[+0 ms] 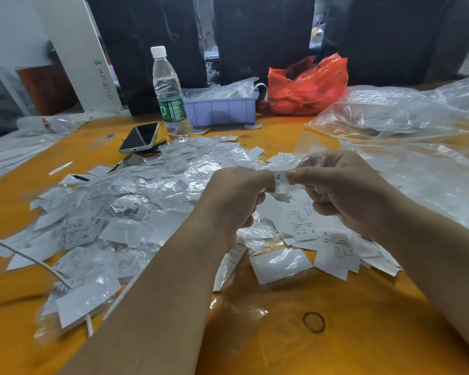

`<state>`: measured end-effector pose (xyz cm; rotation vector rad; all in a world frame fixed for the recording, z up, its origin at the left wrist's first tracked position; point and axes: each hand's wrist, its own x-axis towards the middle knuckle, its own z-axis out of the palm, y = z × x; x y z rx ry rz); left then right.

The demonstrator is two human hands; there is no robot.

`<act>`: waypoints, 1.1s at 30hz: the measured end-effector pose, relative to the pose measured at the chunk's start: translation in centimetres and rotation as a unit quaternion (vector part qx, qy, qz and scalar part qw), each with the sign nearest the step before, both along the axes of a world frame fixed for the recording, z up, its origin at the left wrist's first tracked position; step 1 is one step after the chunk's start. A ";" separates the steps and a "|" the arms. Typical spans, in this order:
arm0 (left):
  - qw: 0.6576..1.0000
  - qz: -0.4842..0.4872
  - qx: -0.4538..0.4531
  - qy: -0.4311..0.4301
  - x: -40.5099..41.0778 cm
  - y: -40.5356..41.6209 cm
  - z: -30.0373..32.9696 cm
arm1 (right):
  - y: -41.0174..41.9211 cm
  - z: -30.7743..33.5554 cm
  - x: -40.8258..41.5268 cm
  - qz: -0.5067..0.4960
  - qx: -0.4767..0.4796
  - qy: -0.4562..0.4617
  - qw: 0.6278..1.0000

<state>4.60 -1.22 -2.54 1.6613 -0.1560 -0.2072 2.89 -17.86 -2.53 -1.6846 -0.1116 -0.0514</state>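
Hands up over the label pile (136, 212) on my feed: left hand (236, 196) and right hand (339, 190) both pinch one XL label (281, 180) between them above the orange table (282, 334).

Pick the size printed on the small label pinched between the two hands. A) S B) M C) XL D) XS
C: the label, pinched between the left hand and the right hand, reads XL in the gap between the thumbs.
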 end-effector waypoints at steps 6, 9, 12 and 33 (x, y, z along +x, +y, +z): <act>0.999 -0.014 -0.006 -0.034 -0.1 -0.1 0.0 | 0.0 0.0 0.0 0.004 -0.001 0.007 1.000; 0.999 -0.013 -0.019 -0.042 0.0 -0.1 -0.1 | 0.0 0.0 0.0 0.011 0.009 0.010 1.000; 0.998 -0.008 -0.033 -0.043 0.0 0.0 -0.2 | 0.1 0.0 -0.1 0.010 0.018 0.011 1.000; 0.998 -0.057 -0.033 0.001 -0.4 -0.2 0.4 | -0.2 0.1 0.1 0.000 0.088 0.021 0.996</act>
